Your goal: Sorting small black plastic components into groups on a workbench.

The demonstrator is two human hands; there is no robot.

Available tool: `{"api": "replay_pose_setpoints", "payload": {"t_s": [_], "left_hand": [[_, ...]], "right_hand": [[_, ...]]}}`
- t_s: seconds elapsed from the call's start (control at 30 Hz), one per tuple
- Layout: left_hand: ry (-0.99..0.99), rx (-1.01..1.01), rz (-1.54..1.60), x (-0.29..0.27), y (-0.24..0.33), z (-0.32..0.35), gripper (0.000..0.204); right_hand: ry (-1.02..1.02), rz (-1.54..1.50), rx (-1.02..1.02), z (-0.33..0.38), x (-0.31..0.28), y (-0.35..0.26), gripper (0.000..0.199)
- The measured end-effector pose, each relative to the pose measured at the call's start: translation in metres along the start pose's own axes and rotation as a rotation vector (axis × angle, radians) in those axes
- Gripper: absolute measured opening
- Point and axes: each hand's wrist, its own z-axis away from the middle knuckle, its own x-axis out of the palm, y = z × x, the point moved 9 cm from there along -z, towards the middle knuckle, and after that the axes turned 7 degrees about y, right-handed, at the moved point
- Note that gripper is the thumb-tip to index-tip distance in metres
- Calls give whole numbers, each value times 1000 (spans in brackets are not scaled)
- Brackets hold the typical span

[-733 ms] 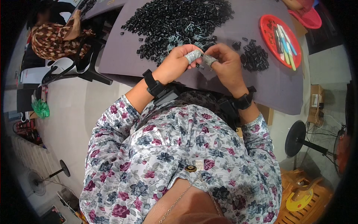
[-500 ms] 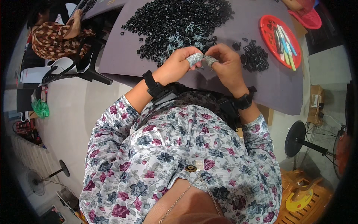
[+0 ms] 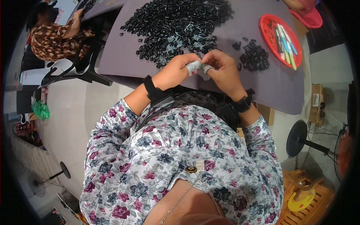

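My left hand (image 3: 179, 69) and my right hand (image 3: 226, 73) meet at the near edge of the table, fingertips pinched together. Pale wrapping covers a thumb or finger on each. Whatever sits between the fingertips is hidden by them and too small to name. Just beyond my hands spreads a large heap of small black plastic pieces (image 3: 168, 22), with thin grey-blue bits (image 3: 175, 45) scattered on its near side. To the right of my right hand lies a smaller pile of similar black pieces (image 3: 255, 56).
A red oval tray (image 3: 267, 37) at the right holds several slim tools (image 3: 288, 45) with coloured handles and some black scraps. Grey cloth covers the table (image 3: 277, 90). Another person (image 3: 60, 41) sits at the far left beside a black chair (image 3: 92, 71). A pink basket (image 3: 313, 18) is at the far right.
Both hands have shifted slightly, and my right hand's fingers have moved down and left toward the left fingertips. A small dark bit glimpsed between them earlier is now hidden.
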Motion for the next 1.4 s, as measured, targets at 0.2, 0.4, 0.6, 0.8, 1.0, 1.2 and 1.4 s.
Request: {"api": "replay_pose_setpoints", "payload": {"t_s": [0.2,0.4,0.6,0.8,1.0,1.2,1.4], "left_hand": [[-90,-1,-121,0,7,9,27],[-101,24,-176,0,-1,11,25],[-125,-145,40,-5,-10,15,16],[-142,-186,110,-6,-28,9,22],[-102,-173,138,-7,-29,11,19],[-85,-197,148,-7,-31,10,18],[-106,-208,162,-8,-32,9,17]], "right_hand": [[-125,201,-78,9,12,-10,28],[-155,320,-108,15,13,-8,32],[-107,489,-23,-6,-20,-17,31],[-34,919,-391,-38,-49,-10,23],[-129,960,-266,-52,-43,1,23],[-191,960,-294,-48,-40,4,35],[-104,872,-302,-47,-38,-4,24]]}}
